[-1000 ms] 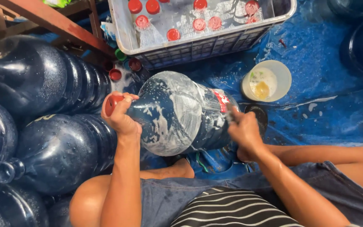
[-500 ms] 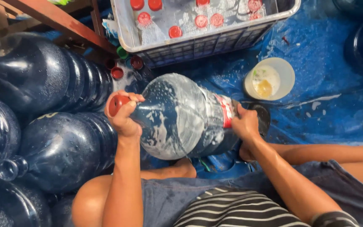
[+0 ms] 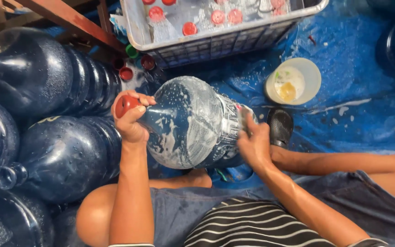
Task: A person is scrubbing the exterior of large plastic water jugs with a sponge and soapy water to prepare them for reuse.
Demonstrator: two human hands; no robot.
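While the left hand (image 3: 131,120) grips the red-capped neck, the right hand (image 3: 252,145) presses fingers closed against the soapy jug (image 3: 193,123); suds cover most of it, unrinsed.

crate (image 3: 216,43): top cut off by upper edge, bottles inside blurred | dark jugs (image 3: 46,151): cut off at left edge | right hand (image 3: 252,144): motion-blurred, fingers hidden against soapy jug (image 3: 193,123) | jug's underside hidden | bowl (image 3: 293,80) contents unclear
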